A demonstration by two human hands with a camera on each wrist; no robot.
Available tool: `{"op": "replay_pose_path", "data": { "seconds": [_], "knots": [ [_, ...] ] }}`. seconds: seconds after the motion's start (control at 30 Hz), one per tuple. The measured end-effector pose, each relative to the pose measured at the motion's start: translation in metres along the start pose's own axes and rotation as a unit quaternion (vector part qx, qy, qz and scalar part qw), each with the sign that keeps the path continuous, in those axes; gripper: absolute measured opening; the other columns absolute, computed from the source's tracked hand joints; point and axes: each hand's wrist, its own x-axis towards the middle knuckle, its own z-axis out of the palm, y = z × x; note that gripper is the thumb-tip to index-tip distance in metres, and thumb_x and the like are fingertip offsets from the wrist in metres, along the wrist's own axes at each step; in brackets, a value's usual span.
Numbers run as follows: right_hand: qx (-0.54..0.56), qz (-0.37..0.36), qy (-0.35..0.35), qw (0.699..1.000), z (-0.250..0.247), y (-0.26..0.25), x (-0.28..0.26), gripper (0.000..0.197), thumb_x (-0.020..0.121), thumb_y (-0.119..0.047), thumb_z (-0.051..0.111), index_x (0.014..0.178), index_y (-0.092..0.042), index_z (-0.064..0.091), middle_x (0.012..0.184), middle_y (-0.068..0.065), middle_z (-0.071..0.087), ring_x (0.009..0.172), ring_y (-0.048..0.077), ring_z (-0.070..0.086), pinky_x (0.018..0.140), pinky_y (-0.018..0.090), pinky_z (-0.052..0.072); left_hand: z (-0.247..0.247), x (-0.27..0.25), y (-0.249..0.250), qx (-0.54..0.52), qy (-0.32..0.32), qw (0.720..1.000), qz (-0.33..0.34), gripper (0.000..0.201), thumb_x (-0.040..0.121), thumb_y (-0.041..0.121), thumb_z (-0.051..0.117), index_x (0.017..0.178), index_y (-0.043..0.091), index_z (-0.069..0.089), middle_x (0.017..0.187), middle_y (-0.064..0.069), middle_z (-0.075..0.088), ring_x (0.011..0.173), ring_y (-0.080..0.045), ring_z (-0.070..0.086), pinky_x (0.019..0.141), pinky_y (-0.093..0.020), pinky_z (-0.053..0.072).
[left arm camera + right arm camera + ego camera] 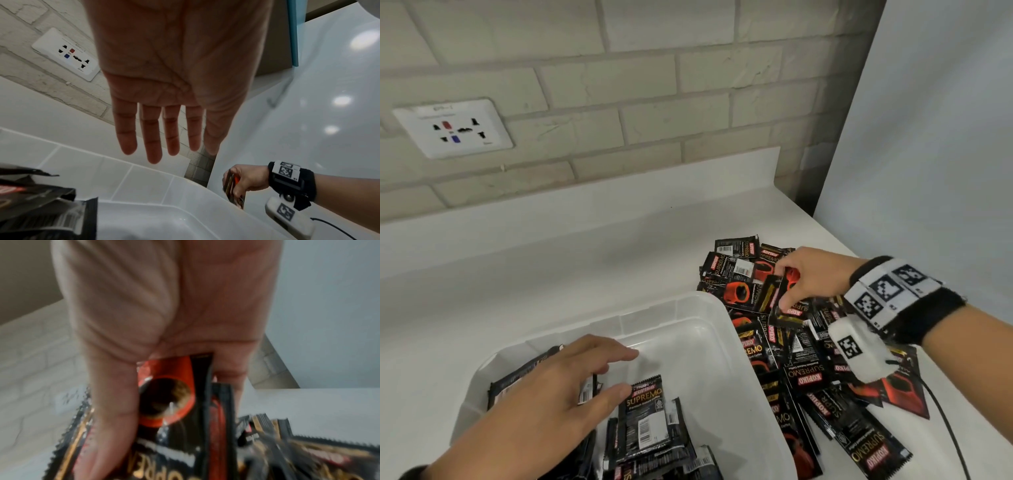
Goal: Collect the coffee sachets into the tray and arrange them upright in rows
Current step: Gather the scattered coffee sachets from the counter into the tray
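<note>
1. The right hand (810,277) reaches into a loose heap of sachets (822,370) on the white worktop (551,260), just right of the tray (722,342). Thumb and fingers pinch a small bunch of sachets (185,402) upright; a red cup picture shows on the front one.
2. The left hand (544,397) hovers over the tray with fingers (152,136) straight and spread, gripping nothing.
3. The tray is white translucent plastic. Some sachets inside lean at its left end; others lie loosely at the near side. The top sachet (645,414) reads "KOPIKO SUPREMO", with a white barcode panel below.
4. The same "KOPIKO" and "SUPREMO" lettering, red and gold on black, shows all over the heap, many packs upside down or sideways.
5. A black wrist strap (900,298) with square black-and-white code markers sits on the right wrist.
6. A white wall socket (453,128) with red and blue parts is on the pale brick wall (654,85); its small print is too blurred to read.
</note>
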Motion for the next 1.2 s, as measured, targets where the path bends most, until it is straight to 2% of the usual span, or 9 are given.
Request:
{"op": "replay_pose_path", "data": {
  "seconds": [0.17, 0.3, 0.43, 0.5, 0.63, 0.87, 0.97, 1.1, 1.2],
  "knots": [
    [0.172, -0.002, 0.037, 0.984, -0.014, -0.004, -0.025, 0.024, 0.074, -0.022, 0.074, 0.094, -0.021, 0.060, 0.095, 0.001, 0.069, 0.075, 0.010, 0.065, 0.068, 0.015, 0.050, 0.002, 0.004, 0.009, -0.022, 0.003, 1.000, 0.005, 0.078, 0.040, 0.100, 0.021, 0.113, 0.072, 0.027, 0.121, 0.045, 0.036, 0.105, 0.019, 0.047, 0.082, -0.011, 0.042],
    [0.021, 0.002, -0.066, 0.998, 0.014, -0.020, -0.029, 0.070, 0.076, -0.036, 0.071, 0.136, -0.017, 0.040, 0.137, -0.001, 0.046, 0.113, 0.009, 0.048, 0.092, 0.017, 0.033, 0.004, 0.008, 0.014, -0.018, -0.007, 1.000, 0.008, 0.078, 0.038, 0.101, 0.020, 0.110, 0.073, 0.029, 0.120, 0.046, 0.036, 0.105, 0.021, 0.046, 0.075, -0.006, 0.042],
    [0.019, 0.005, -0.082, 0.996, 0.049, -0.025, -0.024, 0.090, 0.073, -0.037, 0.075, 0.145, -0.025, 0.023, 0.150, -0.004, 0.028, 0.133, 0.013, 0.032, 0.105, 0.023, 0.028, 0.006, 0.009, 0.017, -0.010, -0.011, 1.000, 0.011, 0.081, 0.037, 0.101, 0.017, 0.112, 0.073, 0.023, 0.122, 0.047, 0.033, 0.105, 0.022, 0.045, 0.077, -0.004, 0.042],
    [0.009, 0.026, -0.069, 0.997, 0.057, -0.025, -0.021, 0.093, 0.070, -0.040, 0.076, 0.144, -0.027, 0.021, 0.145, -0.001, 0.037, 0.127, 0.015, 0.040, 0.103, 0.028, 0.036, 0.005, 0.008, 0.018, -0.014, -0.014, 1.000, 0.007, 0.080, 0.037, 0.102, 0.018, 0.111, 0.073, 0.025, 0.121, 0.047, 0.034, 0.105, 0.021, 0.045, 0.076, -0.006, 0.043],
    [-0.026, 0.027, -0.015, 0.999, 0.062, -0.029, -0.019, 0.072, 0.069, -0.044, 0.076, 0.128, -0.025, 0.039, 0.090, -0.010, 0.052, 0.080, 0.008, 0.048, 0.065, 0.024, 0.040, 0.005, 0.006, 0.018, -0.026, -0.014, 1.000, -0.001, 0.079, 0.036, 0.101, 0.020, 0.110, 0.074, 0.026, 0.119, 0.046, 0.037, 0.105, 0.020, 0.046, 0.080, -0.013, 0.045],
    [0.051, 0.022, 0.041, 0.998, 0.048, -0.020, -0.020, 0.056, 0.069, -0.040, 0.077, 0.115, -0.020, 0.054, 0.113, -0.003, 0.047, 0.097, 0.015, 0.048, 0.083, 0.025, 0.042, 0.005, 0.004, 0.015, -0.034, -0.009, 0.999, -0.007, 0.078, 0.036, 0.101, 0.025, 0.109, 0.073, 0.032, 0.117, 0.044, 0.041, 0.104, 0.019, 0.047, 0.083, -0.012, 0.041],
    [0.151, 0.027, 0.044, 0.987, 0.041, -0.013, -0.024, 0.036, 0.073, -0.035, 0.075, 0.101, -0.026, 0.054, 0.099, -0.005, 0.058, 0.079, 0.006, 0.055, 0.069, 0.019, 0.043, 0.008, 0.006, 0.021, -0.037, 0.002, 0.999, 0.004, 0.061, 0.050, 0.088, 0.044, 0.107, 0.074, 0.031, 0.116, 0.045, 0.041, 0.103, 0.020, 0.047, 0.079, -0.007, 0.039],
    [0.322, 0.031, 0.128, 0.938, 0.032, -0.008, -0.034, 0.025, 0.071, -0.027, 0.075, 0.088, -0.024, 0.056, 0.084, -0.001, 0.062, 0.076, 0.012, 0.059, 0.069, 0.019, 0.049, 0.014, 0.010, 0.026, -0.091, 0.036, 0.995, 0.004, 0.031, 0.072, 0.050, 0.058, 0.101, 0.061, 0.054, 0.103, 0.048, 0.048, 0.097, 0.019, 0.051, 0.071, 0.000, 0.038],
    [0.479, 0.002, 0.207, 0.853, 0.024, -0.017, -0.047, 0.036, 0.056, -0.027, 0.075, 0.087, -0.019, 0.057, 0.084, 0.009, 0.068, 0.081, 0.027, 0.065, 0.077, 0.040, 0.054, 0.015, 0.016, 0.031, -0.173, 0.041, 0.984, -0.009, 0.024, 0.076, 0.042, 0.067, 0.097, 0.052, 0.061, 0.099, 0.037, 0.059, 0.093, 0.008, 0.059, 0.071, -0.003, 0.042]
  ]
}}
